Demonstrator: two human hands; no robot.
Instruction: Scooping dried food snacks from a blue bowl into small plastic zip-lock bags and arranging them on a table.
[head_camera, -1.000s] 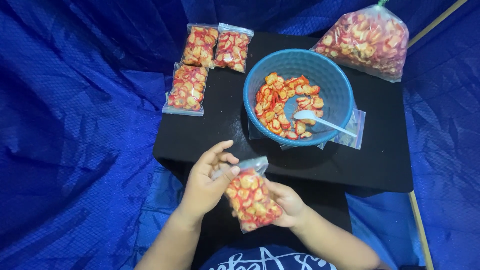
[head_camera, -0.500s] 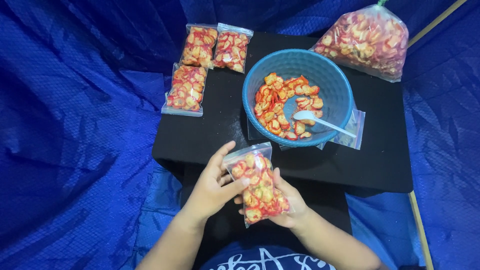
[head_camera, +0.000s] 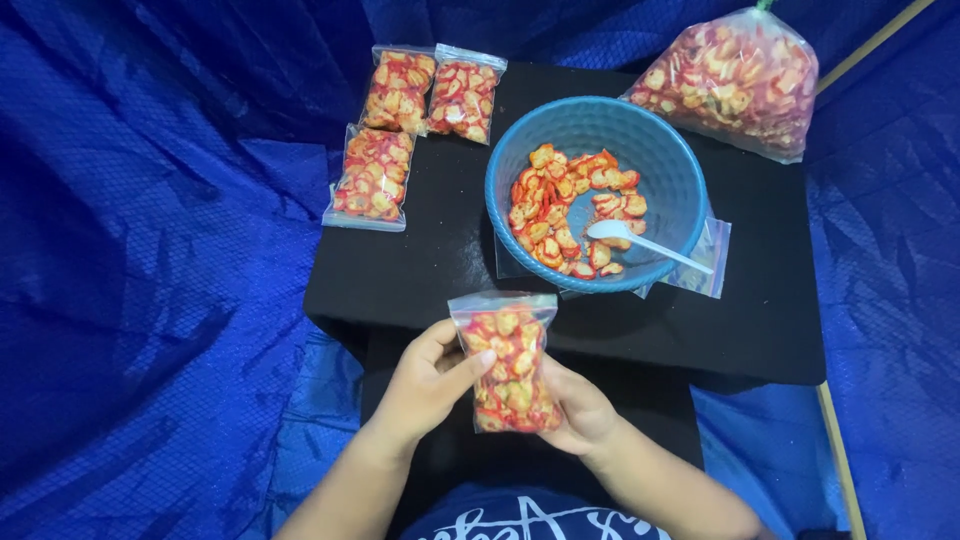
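Note:
A small clear bag (head_camera: 508, 362) packed with red and orange snack pieces stands upright between both hands, just off the near edge of the black table (head_camera: 430, 260). My left hand (head_camera: 425, 385) grips its left side, thumb across the front. My right hand (head_camera: 580, 410) cups it from behind and below. On the table sits a blue bowl (head_camera: 660, 165) with loose snack pieces and a white spoon (head_camera: 640, 240). Three filled small bags (head_camera: 372, 175) lie at the table's far left.
A large clear bag (head_camera: 735, 80) full of the same snack rests at the table's far right corner. Empty clear bags (head_camera: 708, 262) lie under the bowl's right side. Blue tarpaulin (head_camera: 150, 270) surrounds the table. A wooden stick (head_camera: 838, 450) runs along the right.
The small bag has turned from tilted to upright and risen slightly. My left hand has shifted from its top to its left side.

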